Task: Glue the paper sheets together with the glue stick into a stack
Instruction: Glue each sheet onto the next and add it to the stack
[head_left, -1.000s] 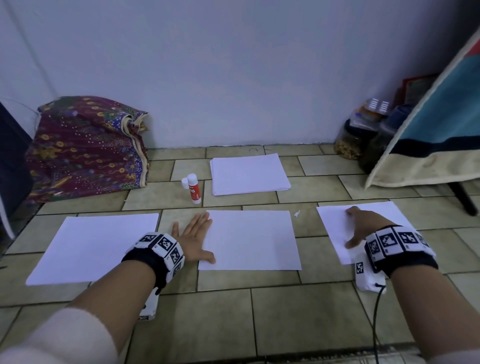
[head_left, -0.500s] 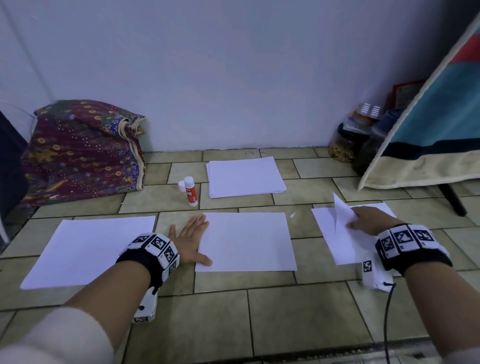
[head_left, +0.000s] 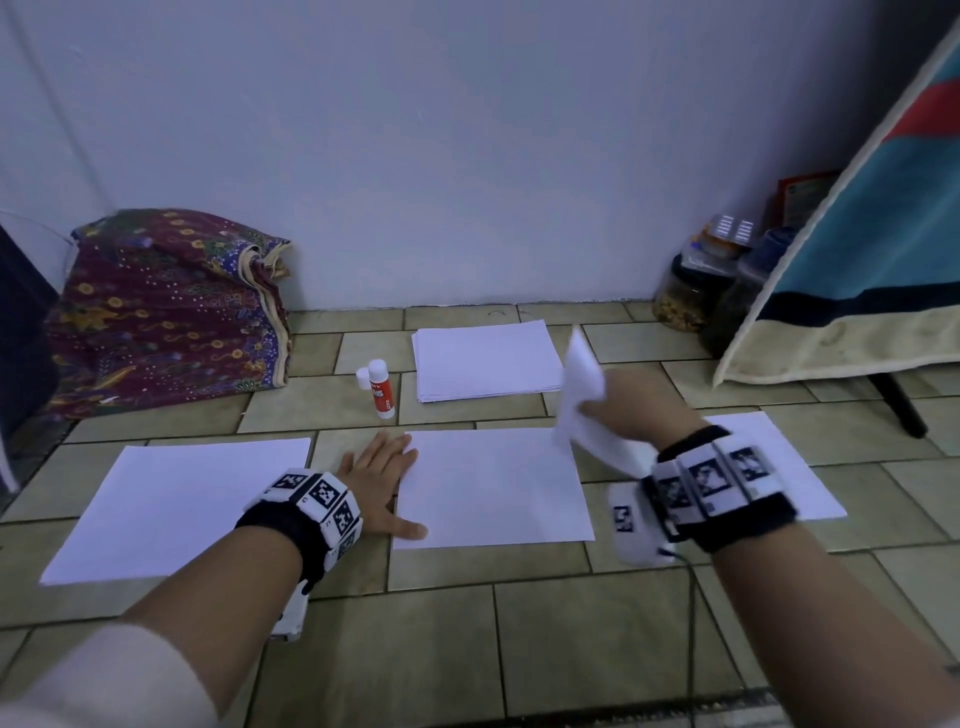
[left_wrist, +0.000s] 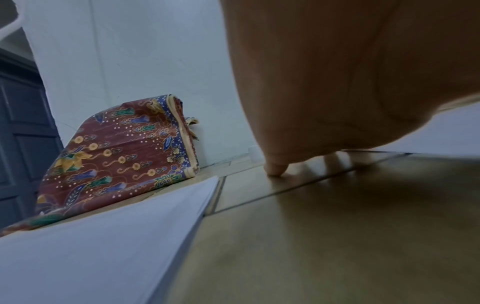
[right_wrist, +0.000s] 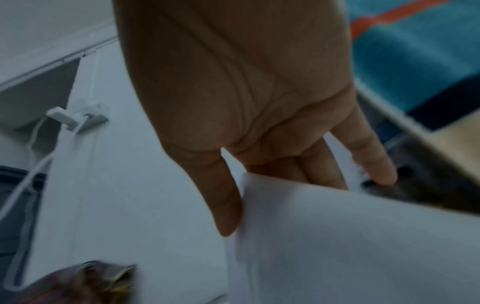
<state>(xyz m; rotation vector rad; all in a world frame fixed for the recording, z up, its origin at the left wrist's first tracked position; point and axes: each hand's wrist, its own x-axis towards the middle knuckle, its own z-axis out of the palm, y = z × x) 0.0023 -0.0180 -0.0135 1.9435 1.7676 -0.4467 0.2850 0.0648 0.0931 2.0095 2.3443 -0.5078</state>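
Three white sheets lie in a row on the tiled floor. My left hand (head_left: 382, 475) rests flat, fingers straight, on the left edge of the middle sheet (head_left: 493, 488); in the left wrist view a fingertip (left_wrist: 275, 170) touches the tiles. The left sheet (head_left: 176, 504) (left_wrist: 103, 246) lies untouched. My right hand (head_left: 618, 410) (right_wrist: 275, 205) pinches the right sheet (head_left: 579, 384) (right_wrist: 350, 246) between thumb and fingers. The sheet's left part is raised over the middle sheet's right edge and its right part (head_left: 779, 467) lies on the floor. A red-and-white glue stick (head_left: 382, 392) stands behind, with its cap (head_left: 362, 378) beside it.
A stack of white paper (head_left: 485, 366) lies near the wall, right of the glue stick. A patterned fabric bundle (head_left: 166, 312) (left_wrist: 116, 154) sits at the back left. Jars (head_left: 691, 291) and a hanging blue blanket (head_left: 857, 270) with a dark leg (head_left: 901, 410) crowd the right.
My right hand has lifted the right sheet's left part off the floor and carried it leftward towards the middle sheet. The left hand stays flat in place.
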